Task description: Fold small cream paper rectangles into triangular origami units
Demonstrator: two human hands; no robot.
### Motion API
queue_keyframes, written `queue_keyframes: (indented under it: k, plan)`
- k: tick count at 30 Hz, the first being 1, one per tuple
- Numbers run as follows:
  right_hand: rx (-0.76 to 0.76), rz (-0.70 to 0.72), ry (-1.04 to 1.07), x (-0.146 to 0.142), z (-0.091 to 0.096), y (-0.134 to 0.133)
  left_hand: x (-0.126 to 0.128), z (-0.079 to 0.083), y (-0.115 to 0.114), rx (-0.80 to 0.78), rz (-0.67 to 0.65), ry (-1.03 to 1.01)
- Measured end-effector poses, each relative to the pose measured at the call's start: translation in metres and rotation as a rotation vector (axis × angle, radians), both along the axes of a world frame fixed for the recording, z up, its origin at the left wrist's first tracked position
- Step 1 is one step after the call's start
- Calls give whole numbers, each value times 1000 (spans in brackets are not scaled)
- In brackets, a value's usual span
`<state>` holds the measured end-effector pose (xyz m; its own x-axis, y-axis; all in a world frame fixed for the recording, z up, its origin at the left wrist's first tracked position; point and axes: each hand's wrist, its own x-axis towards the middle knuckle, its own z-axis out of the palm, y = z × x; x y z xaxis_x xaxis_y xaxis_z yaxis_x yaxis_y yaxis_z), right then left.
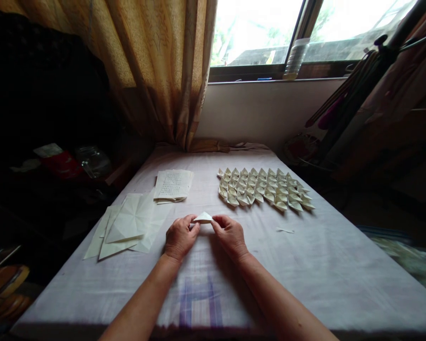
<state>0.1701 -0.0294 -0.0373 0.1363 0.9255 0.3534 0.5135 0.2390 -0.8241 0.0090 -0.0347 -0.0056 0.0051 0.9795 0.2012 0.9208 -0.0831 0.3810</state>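
Observation:
Between my hands is a small folded piece of white paper point(203, 218), peaked in the middle and held just over the tablecloth. My left hand point(181, 237) pinches its left corner between thumb and fingers. At the opposite corner, my right hand point(230, 234) grips it the same way. Rows of folded paper pieces point(262, 187) with pointed tips stand close together beyond my right hand. A stack of written paper sheets point(173, 184) lies past my left hand. Larger creased paper sheets point(128, 220) overlap on the left side of the table.
A pale cloth covers the table point(305, 284). A thin white strip point(285, 230) lies on it at the right. Behind hang a gold curtain point(156, 71) and a window. A plastic bottle point(296, 59) stands on the sill. Dark clutter, including a clear jar point(92, 161), borders the left.

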Motion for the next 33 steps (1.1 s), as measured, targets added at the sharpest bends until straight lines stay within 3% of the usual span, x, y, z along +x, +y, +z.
queue_keyframes:
  k: [9, 15, 23, 33]
  plan:
    - [79, 27, 29, -7, 0, -2, -2, 3, 2, -33, 14, 85]
    - [44, 16, 78, -13, -3, 0, -5, 3, 3, -16, 21, -54]
    - [7, 4, 76, -11, -1, -1, -5, -11, 4, -43, 3, -297]
    - [78, 14, -1, -17, 2, -8, -1, -4, -1, -6, 24, -258]
